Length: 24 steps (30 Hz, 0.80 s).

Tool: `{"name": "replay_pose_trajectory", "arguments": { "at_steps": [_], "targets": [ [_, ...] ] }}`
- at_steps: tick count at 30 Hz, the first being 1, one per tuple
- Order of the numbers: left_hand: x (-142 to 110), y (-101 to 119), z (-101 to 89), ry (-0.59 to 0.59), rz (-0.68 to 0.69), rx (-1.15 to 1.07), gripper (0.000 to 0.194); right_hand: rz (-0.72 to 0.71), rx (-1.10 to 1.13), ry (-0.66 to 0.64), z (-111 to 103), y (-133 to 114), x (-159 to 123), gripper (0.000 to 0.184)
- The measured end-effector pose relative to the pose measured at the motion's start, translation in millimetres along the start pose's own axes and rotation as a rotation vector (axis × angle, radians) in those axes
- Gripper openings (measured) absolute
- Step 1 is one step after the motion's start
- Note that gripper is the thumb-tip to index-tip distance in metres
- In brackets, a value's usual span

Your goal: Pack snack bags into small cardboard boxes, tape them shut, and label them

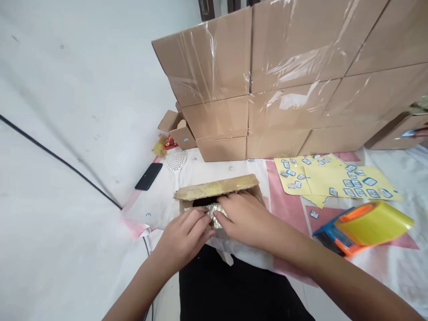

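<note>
Crinkled, shiny wrapping [216, 215] was being handled by the left hand [189, 229] and right hand [242, 214] inside an open, brown cardboard box [219, 187]; whether it was gripped could not be told.

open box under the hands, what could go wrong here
The open box sits close to the table's near edge and might slip off if pushed. The shiny item could crumple under the left hand and right hand. The right forearm might bump the tape dispenser.
</note>
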<state>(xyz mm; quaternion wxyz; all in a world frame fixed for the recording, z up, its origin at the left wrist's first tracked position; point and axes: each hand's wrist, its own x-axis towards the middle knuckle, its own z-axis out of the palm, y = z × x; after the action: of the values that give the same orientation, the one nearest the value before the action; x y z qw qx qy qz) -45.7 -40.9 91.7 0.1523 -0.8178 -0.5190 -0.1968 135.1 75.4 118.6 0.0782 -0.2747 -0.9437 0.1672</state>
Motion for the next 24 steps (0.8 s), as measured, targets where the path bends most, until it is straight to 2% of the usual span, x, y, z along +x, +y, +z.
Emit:
{"name": "replay_pose_trajectory", "arguments": {
  "at_steps": [1,5,7,9,13,19,22,24],
  "targets": [
    [1.1,-1.2,-1.1,-0.012,-0.003,0.016,0.006,0.029,0.000,-0.016,0.4,0.4,6.0,0.028],
    [4.2,-7.3,-4.1,0.032,0.096,0.128,0.010,0.070,-0.049,-0.067,-0.9,-0.7,15.4,0.035],
    [2.1,-8.7,-3.5,0.091,0.157,0.131,0.006,0.081,-0.085,-0.080,-5.1,-3.1,13.3,0.037],
    [-3.1,-7.6,-1.1,0.190,0.160,0.093,0.008,0.081,-0.098,-0.084,-10.9,-6.2,9.1,0.039],
    [-16.8,1.7,8.2,0.391,0.079,-0.010,0.010,0.085,-0.085,-0.085,-21.7,-11.9,0.9,0.038],
    [-21.2,20.6,30.0,0.585,-0.137,-0.151,0.003,0.096,-0.097,-0.098,-21.9,-17.4,-4.7,0.036],
    [-22.4,22.1,31.2,0.631,-0.190,-0.203,0.005,0.113,-0.068,-0.086,-17.8,-14.4,-6.3,0.034],
    [-29.1,16.8,21.0,0.546,-0.185,-0.226,0.003,0.119,-0.055,-0.062,-18.5,-5.0,-7.7,0.033]
  ]
}}
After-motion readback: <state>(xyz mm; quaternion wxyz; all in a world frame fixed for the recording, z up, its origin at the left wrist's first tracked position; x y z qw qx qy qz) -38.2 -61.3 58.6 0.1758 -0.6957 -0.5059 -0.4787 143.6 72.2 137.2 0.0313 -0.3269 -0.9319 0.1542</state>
